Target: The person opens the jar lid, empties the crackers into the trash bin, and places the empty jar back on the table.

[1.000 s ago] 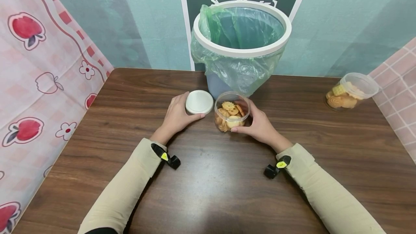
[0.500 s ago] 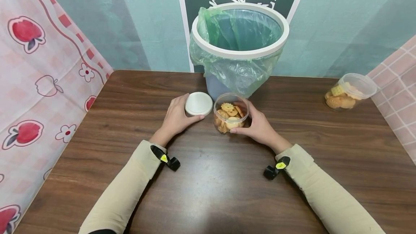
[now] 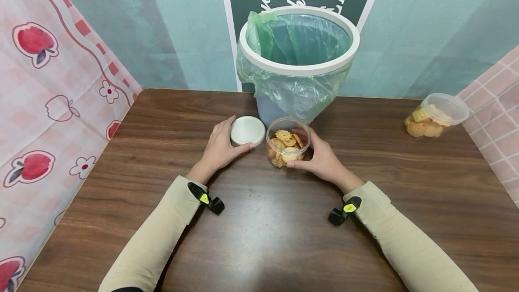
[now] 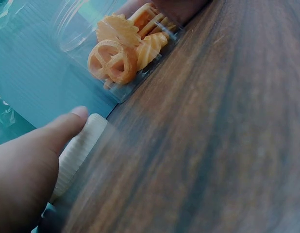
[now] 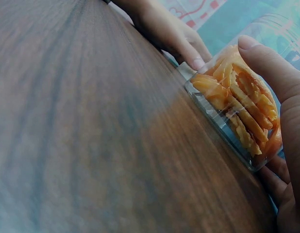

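Note:
My left hand curls round a round white lid that lies flat on the wooden table. In the left wrist view its thumb presses along the lid's ribbed edge. Just to the right stands a clear jar without a lid on it, partly filled with cookies. My right hand grips this jar from its right side, thumb in front and fingers behind. Through the jar's wall in the right wrist view, thin stacked cookies show. The far fingers of both hands are mostly hidden.
Behind the jar stands a bin with a white rim ring and a green plastic bag. A second jar of cookies, with a translucent lid, leans at the back right. A patterned pink cloth borders the left side.

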Motion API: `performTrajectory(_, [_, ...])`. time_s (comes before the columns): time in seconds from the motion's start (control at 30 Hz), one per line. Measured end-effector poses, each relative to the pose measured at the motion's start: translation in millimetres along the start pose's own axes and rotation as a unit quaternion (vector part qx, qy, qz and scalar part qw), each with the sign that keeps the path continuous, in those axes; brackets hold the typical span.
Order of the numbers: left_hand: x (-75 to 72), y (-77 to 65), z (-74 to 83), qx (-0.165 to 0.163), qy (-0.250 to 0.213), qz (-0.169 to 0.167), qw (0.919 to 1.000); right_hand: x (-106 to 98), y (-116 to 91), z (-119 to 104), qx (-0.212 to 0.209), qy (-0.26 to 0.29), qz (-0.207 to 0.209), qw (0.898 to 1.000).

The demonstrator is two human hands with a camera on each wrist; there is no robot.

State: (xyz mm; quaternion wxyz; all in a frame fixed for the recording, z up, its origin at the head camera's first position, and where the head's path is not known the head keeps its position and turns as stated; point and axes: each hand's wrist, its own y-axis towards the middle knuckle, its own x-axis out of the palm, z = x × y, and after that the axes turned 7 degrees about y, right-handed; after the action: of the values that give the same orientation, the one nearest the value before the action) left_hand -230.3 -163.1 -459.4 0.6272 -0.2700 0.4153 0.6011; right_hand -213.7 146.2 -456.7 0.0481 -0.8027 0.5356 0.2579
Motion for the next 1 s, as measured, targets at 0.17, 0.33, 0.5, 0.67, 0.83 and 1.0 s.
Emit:
performTrajectory(0.17, [-4.2, 0.1, 1.3, -0.012, -0.037, 0.011, 0.9992, 0.1, 0.2, 0.3, 0.000, 0.000, 0.001, 1.000])
performTrajectory(0.33, [-11.8, 2.4, 5.3, -0.018, -0.071, 0.032, 0.9968, -0.4, 0.5, 1.8, -0.002, 0.001, 0.001, 1.000])
performTrajectory(0.5, [-24.8, 6.2, 13.8, -0.018, -0.089, 0.065, 0.9937, 0.3, 0.0, 2.0, -0.003, 0.001, 0.000, 1.000])
performTrajectory(0.67, [-41.7, 16.3, 26.4, -0.011, -0.107, 0.121, 0.9868, 1.2, -0.4, 0.7, -0.003, 0.006, -0.001, 1.000])
performTrajectory(0.83, [-61.1, 29.4, 42.3, -0.009, -0.140, 0.184, 0.9728, 0.1, -1.0, -0.3, -0.006, 0.004, 0.003, 1.000])
performTrajectory(1.0, [-80.6, 39.2, 57.4, -0.009, -0.188, 0.231, 0.9547, 0.4, -1.2, -1.0, -0.007, 0.006, 0.002, 1.000])
